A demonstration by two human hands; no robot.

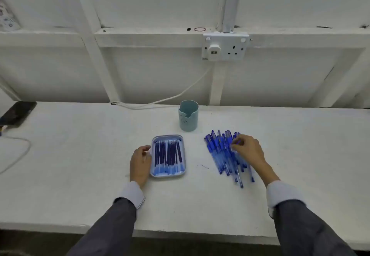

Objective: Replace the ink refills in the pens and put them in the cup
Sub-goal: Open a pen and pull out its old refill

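Blue pens [220, 151] heaped by one cup [188, 115]; right fingers [239, 142] pinch one, left fingers [145, 149] loose against tray [168, 136].

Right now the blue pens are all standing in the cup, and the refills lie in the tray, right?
Not quite. The head view shows the blue pens lying in a pile on the table, under the right hand, not standing in the cup. The refills do lie in the tray.

Tray [153, 156] left of pens [220, 151], cup [188, 118] behind
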